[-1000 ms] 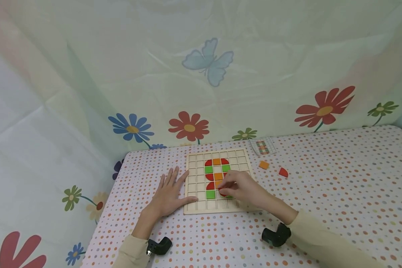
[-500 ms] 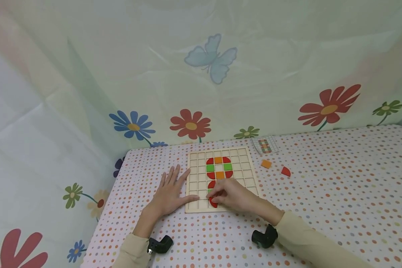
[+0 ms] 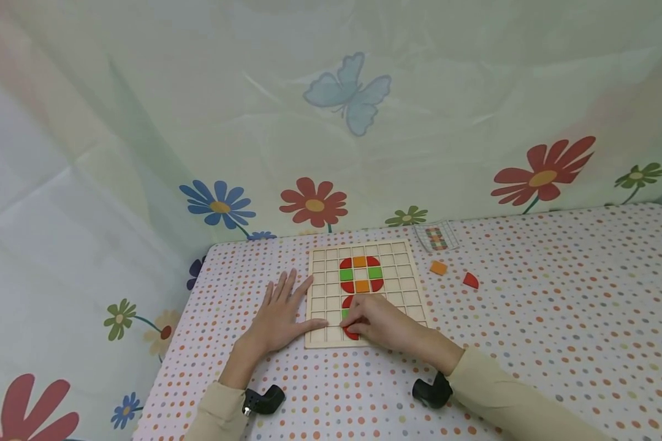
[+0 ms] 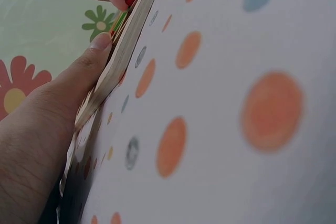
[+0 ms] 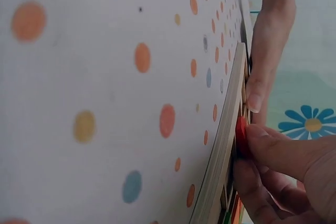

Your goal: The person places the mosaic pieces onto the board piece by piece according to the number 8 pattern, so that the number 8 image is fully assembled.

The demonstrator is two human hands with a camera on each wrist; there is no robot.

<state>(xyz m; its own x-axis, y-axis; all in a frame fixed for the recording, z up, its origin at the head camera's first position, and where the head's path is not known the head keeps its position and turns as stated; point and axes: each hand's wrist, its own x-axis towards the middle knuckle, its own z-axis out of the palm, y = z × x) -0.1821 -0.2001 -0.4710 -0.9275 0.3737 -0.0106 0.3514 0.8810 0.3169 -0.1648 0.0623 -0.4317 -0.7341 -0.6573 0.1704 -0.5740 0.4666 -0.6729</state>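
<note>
A square wooden grid board [image 3: 319,303] lies on the dotted cloth. My left hand [image 3: 276,320] is spread flat at its left edge, the thumb [image 4: 97,45] resting over the board's edge. My right hand [image 3: 383,321] pinches a red quarter-circle tile [image 3: 350,334] between thumb and fingers, at a lower cell of the board. In the right wrist view, that red tile [image 5: 241,136] sits right at the board's surface, thumb on it. Toward the far side of the board, red, orange [image 3: 360,262] and green [image 3: 374,272] tiles form a ring. My right hand hides part of the lower tiles.
Right of the board lie a loose orange square tile [image 3: 438,267] and a loose red quarter-circle tile [image 3: 471,280]. Behind them is a printed pattern card [image 3: 449,236]. A flowered cloth backdrop [image 3: 243,122] stands along the table's far edge.
My right hand has moved left and slightly nearer with the red tile, from the pattern's lower right to its lower left. My left hand has stayed in place.
</note>
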